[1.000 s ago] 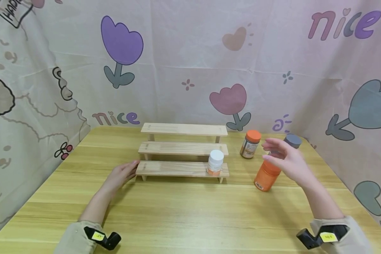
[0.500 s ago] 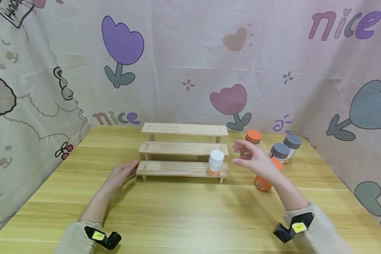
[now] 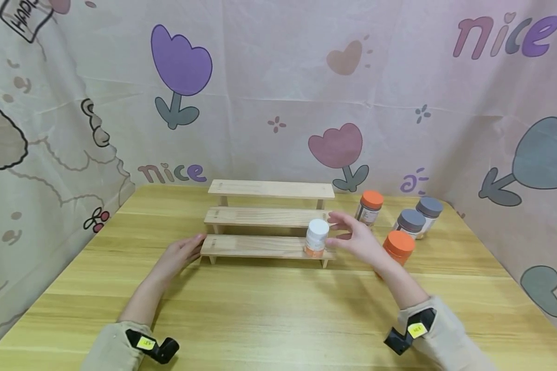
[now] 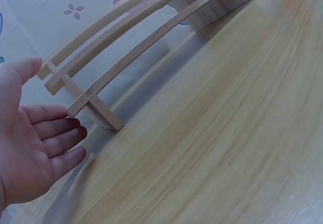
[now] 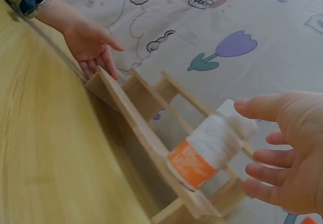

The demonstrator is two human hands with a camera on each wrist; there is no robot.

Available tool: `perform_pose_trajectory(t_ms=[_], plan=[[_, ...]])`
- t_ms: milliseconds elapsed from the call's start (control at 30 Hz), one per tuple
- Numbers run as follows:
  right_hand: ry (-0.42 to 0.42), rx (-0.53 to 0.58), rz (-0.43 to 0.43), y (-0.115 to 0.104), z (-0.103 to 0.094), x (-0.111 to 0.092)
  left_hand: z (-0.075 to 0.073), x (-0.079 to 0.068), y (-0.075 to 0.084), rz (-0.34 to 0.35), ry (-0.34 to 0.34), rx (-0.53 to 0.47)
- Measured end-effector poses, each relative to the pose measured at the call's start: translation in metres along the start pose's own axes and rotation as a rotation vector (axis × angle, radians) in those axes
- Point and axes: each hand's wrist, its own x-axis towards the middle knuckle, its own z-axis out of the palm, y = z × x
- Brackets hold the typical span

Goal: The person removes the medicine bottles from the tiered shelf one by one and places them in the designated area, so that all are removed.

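Observation:
A three-tier wooden shelf (image 3: pixel 250 246) stands on the table. On the right end of its lowest tier sits a white-capped pill bottle (image 3: pixel 316 237), white with an orange band at its base. My right hand (image 3: pixel 359 242) is just right of that bottle, thumb and fingers spread apart. In the right wrist view the thumb (image 5: pixel 262 107) overlaps the bottle's cap end, and the other fingers are beside it. My left hand (image 3: pixel 176 260) is at the shelf's left end, fingers extended; the left wrist view has the fingertips (image 4: pixel 75 133) right at the end of the lowest board.
Right of the shelf stand a brown bottle with an orange lid (image 3: pixel 370 206), two grey-lidded bottles (image 3: pixel 409 221) and an orange bottle (image 3: pixel 399 247), partly hidden by my right forearm. A printed cloth (image 3: pixel 260 77) hangs behind the table (image 3: pixel 260 319).
My right hand has moved left from above the orange bottle, past the brown one, to the white bottle's right side. My left hand has stayed at the shelf's end.

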Motion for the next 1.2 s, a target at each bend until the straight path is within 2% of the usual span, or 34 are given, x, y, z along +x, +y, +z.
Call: perform_pose_trajectory(t_ms=[167, 400, 700, 1200], plan=[[0.018, 0.021, 0.014, 0.004, 0.008, 0.001, 0.001, 0.002, -0.001, -0.005, 0.007, 0.001], [0.033, -0.02, -0.009, 0.004, 0.017, 0.003, 0.001, 0.002, -0.002, 0.01, 0.003, -0.008], [0.068, -0.023, 0.021, 0.004, 0.026, 0.005, 0.0, 0.001, -0.002, 0.001, -0.007, -0.007], [0.106, -0.046, -0.01, 0.0, 0.016, 0.0, 0.0, 0.0, -0.002, 0.021, -0.016, -0.006]])
